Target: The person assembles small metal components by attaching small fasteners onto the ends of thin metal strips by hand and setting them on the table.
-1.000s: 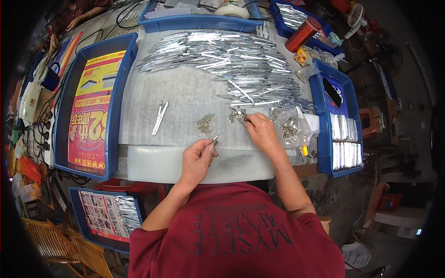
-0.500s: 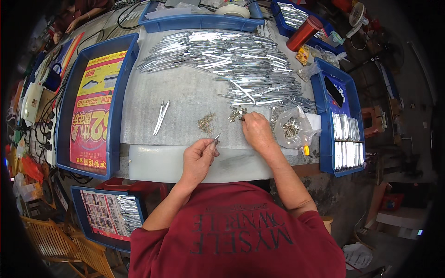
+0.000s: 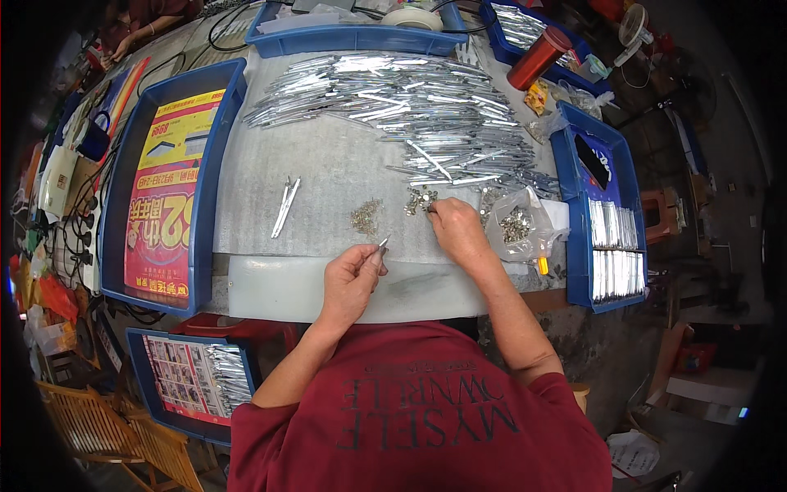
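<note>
My left hand (image 3: 352, 275) is closed in a pinch on a slim silver metal piece (image 3: 384, 242). Only its pointed tip shows above the thumb and finger; the rest is hidden in the hand. My right hand (image 3: 456, 230) has its fingertips pressed together at the edge of a small heap of round metal parts (image 3: 418, 201). Whatever lies between those fingertips is too small to make out. Left of that heap is a scatter of tiny brass-coloured parts (image 3: 366, 216). A few slim silver strips (image 3: 285, 207) lie apart, farther left on the table mat (image 3: 320, 156).
A broad pile of silver strips (image 3: 393, 107) covers the far table. Beside my right wrist sits a clear plastic bag (image 3: 533, 230) of small metal parts. Blue trays stand left (image 3: 221, 139), right (image 3: 578, 238) and at the back (image 3: 352, 43). A red cylinder (image 3: 539, 59) stands at far right.
My right hand has shifted very slightly to the right at the heap of round parts. My left hand keeps its pinch almost in place.
</note>
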`<move>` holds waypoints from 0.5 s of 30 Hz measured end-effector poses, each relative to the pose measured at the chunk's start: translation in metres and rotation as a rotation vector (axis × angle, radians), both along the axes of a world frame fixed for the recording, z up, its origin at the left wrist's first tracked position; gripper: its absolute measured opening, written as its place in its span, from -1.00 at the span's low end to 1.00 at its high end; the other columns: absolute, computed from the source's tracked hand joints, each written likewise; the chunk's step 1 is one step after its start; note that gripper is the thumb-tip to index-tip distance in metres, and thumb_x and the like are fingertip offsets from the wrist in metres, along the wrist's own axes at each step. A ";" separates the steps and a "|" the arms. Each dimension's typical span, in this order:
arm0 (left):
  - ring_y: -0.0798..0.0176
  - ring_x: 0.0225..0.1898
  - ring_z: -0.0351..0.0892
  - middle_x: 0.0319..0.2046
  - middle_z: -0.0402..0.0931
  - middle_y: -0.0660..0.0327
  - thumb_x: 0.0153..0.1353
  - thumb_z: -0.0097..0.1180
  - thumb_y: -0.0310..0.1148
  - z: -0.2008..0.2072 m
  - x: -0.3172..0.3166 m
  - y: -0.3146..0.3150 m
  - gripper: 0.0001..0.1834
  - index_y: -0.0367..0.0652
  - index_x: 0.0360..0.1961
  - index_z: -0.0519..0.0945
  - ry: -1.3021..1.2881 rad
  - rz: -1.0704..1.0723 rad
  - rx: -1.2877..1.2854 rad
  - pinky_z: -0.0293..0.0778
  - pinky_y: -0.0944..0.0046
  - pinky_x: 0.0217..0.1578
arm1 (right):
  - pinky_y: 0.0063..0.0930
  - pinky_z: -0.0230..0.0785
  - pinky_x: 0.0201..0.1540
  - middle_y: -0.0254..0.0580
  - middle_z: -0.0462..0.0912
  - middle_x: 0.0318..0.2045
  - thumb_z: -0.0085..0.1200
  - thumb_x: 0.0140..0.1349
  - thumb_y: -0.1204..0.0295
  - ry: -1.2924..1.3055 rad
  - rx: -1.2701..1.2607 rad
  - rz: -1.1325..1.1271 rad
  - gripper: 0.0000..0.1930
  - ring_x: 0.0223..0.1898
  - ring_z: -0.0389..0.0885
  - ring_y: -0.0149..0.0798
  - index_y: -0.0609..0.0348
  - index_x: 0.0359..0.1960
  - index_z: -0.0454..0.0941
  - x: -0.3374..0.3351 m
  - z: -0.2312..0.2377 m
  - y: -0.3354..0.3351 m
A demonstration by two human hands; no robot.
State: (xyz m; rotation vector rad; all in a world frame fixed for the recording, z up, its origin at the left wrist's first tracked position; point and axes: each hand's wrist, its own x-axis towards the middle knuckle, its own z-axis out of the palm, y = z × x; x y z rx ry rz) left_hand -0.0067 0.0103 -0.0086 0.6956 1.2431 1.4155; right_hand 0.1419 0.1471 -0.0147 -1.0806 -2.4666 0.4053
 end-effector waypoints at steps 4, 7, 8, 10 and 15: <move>0.61 -0.71 0.12 -0.60 0.38 0.31 0.17 -0.09 -0.42 0.000 0.000 0.001 -0.85 -0.29 -0.31 0.44 0.009 -0.001 0.015 0.04 0.57 -0.72 | -0.26 0.33 -0.38 0.00 0.42 -0.62 -0.07 -0.12 0.59 -0.036 0.082 0.011 -0.97 -0.50 0.44 -0.02 0.28 -0.63 0.37 -0.003 -0.004 -0.001; 0.61 -0.70 0.12 -0.60 0.38 0.32 0.16 -0.08 -0.42 0.000 0.000 0.001 -0.85 -0.28 -0.31 0.44 0.031 0.002 0.013 0.04 0.57 -0.72 | -0.23 0.32 -0.38 0.02 0.44 -0.59 0.02 -0.11 0.57 -0.115 0.082 -0.047 -0.93 -0.48 0.44 0.01 0.31 -0.57 0.40 -0.005 -0.007 -0.003; 0.61 -0.70 0.13 -0.60 0.37 0.33 0.16 -0.08 -0.43 0.001 0.000 0.001 -0.85 -0.28 -0.31 0.44 0.043 0.000 0.007 0.04 0.57 -0.72 | -0.23 0.32 -0.38 0.02 0.44 -0.59 0.02 -0.12 0.57 -0.114 0.097 -0.070 -0.93 -0.49 0.44 0.01 0.30 -0.59 0.39 -0.006 -0.008 -0.004; 0.61 -0.70 0.13 -0.60 0.37 0.34 0.15 -0.07 -0.43 0.002 0.001 0.002 -0.85 -0.28 -0.30 0.44 0.035 0.006 0.025 0.05 0.58 -0.71 | -0.23 0.32 -0.39 0.03 0.44 -0.59 0.01 -0.12 0.57 -0.112 0.112 -0.095 -0.93 -0.49 0.45 0.01 0.30 -0.61 0.38 -0.007 -0.010 -0.005; 0.60 -0.69 0.15 -0.60 0.34 0.37 0.13 -0.04 -0.45 -0.007 0.001 0.001 -0.85 -0.30 -0.30 0.45 0.110 0.026 0.073 0.07 0.58 -0.71 | -0.26 0.35 -0.40 0.01 0.43 -0.58 -0.10 -0.19 0.64 -0.142 0.115 -0.117 -0.97 -0.49 0.45 -0.01 0.29 -0.64 0.34 -0.011 -0.006 -0.006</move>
